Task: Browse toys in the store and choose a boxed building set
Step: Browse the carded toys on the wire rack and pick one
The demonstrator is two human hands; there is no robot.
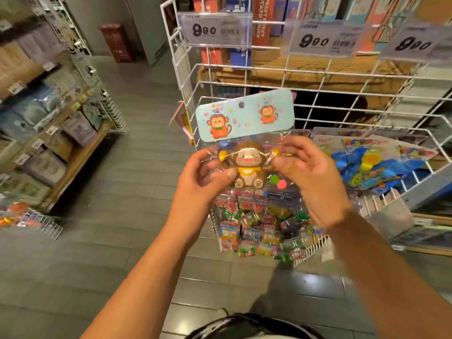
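Bagged monkey toy, held upright

white wire rack, price tags, grey floor

Three clear plastic price tags clipped on the white wire rack each read "900"; an orange box spine shows "STREET", the rest blurred.

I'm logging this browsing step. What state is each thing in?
Monkey toy packet: sealed, held upright.
Left hand: pinches the packet's left side.
Right hand: pinches its right side.
Wire basket: holds flat toy packs.
Lower basket: full of small packets.
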